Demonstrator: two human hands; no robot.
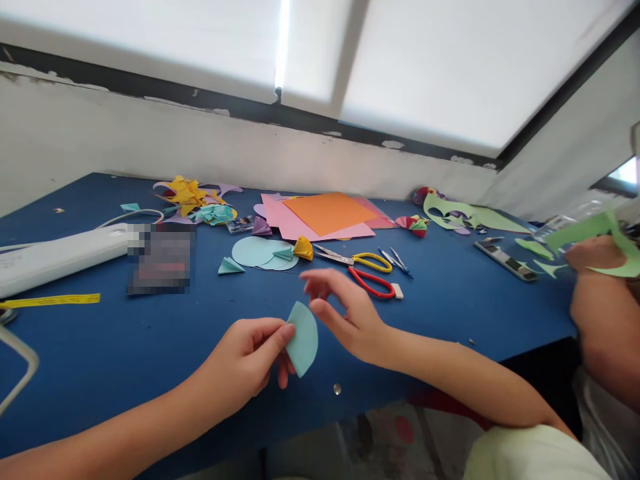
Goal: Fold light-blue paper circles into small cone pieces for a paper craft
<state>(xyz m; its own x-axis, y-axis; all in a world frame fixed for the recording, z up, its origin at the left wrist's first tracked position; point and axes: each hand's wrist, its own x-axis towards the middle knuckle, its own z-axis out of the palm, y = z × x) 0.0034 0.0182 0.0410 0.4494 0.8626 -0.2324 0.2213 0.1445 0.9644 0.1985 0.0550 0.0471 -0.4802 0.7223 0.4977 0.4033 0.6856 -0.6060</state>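
Note:
My left hand [260,353] pinches a folded light-blue paper piece [304,339], a half-circle shape, between thumb and fingers near the table's front. Just right of the paper, my right hand [345,310] hovers with its fingers curved and apart, holding nothing. Behind the hands lie light-blue paper circles [253,252], a small light-blue folded cone [231,266] and a yellow folded piece [303,248]. Scissors [370,261] with yellow and red handles lie beyond my right hand, blades pointing left, beside a compass [395,261] and a white eraser [398,291].
Orange [330,212] and pink sheets lie at the back of the blue table [190,353]. A white device [65,257] and yellow tape [55,300] are at the left. Another person's hand [593,253] holds green paper [617,260] at the right.

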